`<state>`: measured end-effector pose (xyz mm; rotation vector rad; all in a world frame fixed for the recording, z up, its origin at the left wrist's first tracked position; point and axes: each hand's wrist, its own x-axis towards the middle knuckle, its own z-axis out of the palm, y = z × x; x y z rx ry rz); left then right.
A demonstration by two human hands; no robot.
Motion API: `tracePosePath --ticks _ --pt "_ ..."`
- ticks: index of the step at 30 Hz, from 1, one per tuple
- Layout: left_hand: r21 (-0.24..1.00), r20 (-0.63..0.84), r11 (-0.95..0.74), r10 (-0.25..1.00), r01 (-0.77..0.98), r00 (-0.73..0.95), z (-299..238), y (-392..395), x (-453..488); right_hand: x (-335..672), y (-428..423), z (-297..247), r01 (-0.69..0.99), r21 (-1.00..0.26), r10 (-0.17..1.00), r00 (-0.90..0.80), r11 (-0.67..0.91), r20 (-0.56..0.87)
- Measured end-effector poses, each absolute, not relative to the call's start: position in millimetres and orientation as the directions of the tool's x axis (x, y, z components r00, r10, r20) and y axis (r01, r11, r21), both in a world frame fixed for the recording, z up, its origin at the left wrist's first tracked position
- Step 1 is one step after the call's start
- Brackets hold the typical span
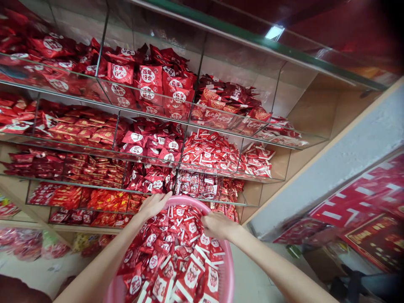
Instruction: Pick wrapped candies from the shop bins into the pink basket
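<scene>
A pink plastic basket (228,275) is before me, heaped with small red-and-white packets (192,273). My left hand (154,205) lies at the far left part of its rim, fingers reaching along the edge beside the lower shelf; their undersides are hidden. On the right, my right hand (219,225) is closed over the basket's rim, its curled fingertips against the packets inside. The basket's far edge reaches the lower shelf fronts, close to a compartment of silvery-red packets (198,184).
Glass-fronted shelves (151,158) hold several compartments of red packets. Plastic bags of goods (28,243) sit beneath at left. A grey wall (331,168) borders the shelves at right, near red printed items (362,198) and a cardboard box (325,263). Tiled floor (252,277) shows beside the basket.
</scene>
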<state>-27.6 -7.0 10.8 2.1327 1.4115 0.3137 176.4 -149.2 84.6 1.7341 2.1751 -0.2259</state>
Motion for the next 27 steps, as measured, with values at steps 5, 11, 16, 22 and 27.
tracePosePath --ticks 5,11,16,22,27 --pt "0.568 -0.097 -0.302 0.899 0.765 0.427 13.3 -9.7 -25.1 176.8 -152.3 76.3 0.974 0.061 0.925 -0.187 0.219 -0.330" --pt "0.584 -0.085 -0.315 0.893 0.748 0.443 13.4 -10.4 -22.7 169.4 -157.3 68.0 0.974 0.059 0.911 -0.181 0.217 -0.370" --pt "0.591 -0.079 -0.327 0.887 0.738 0.456 12.7 -9.4 -23.0 175.1 -152.1 74.2 0.978 0.043 0.924 -0.178 0.204 -0.339" --pt "0.604 -0.071 -0.315 0.894 0.732 0.443 10.4 -7.8 -24.6 198.4 -124.6 129.6 0.979 0.110 0.985 -0.169 0.173 -0.041" --pt "0.601 -0.058 -0.324 0.894 0.731 0.444 9.0 -6.1 -25.4 218.5 -79.5 183.4 0.998 0.056 0.979 0.011 -0.023 0.202"
